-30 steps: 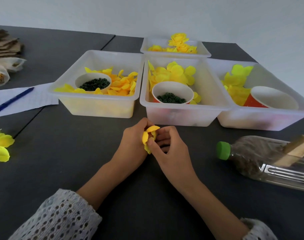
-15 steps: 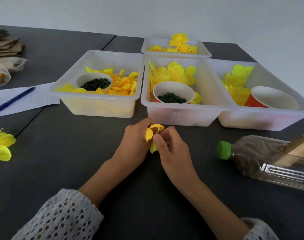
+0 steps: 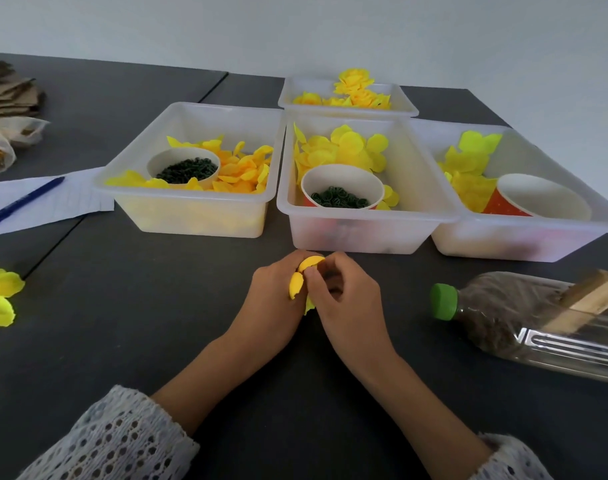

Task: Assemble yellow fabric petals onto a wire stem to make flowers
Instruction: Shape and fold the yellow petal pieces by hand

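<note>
While both hands stay pressed together near the counter's (image 3: 129,306) middle, the left hand (image 3: 278,289) and right hand (image 3: 344,292) pinch the yellow petals (image 3: 297,284). Compared with a second ago, the petals sit turned leftward, fingers (image 3: 311,277) curled over them; the wire stem is hidden, suggesting seating continues.

A craft workroom, by the look of it. A dark tabletop (image 3: 122,306) carries clear plastic bins (image 3: 191,216) of sorted yellow petals (image 3: 344,150), with paper cups (image 3: 340,188) of small green rings (image 3: 337,197) inside. A plain white wall (image 3: 295,29) stands behind.
</note>
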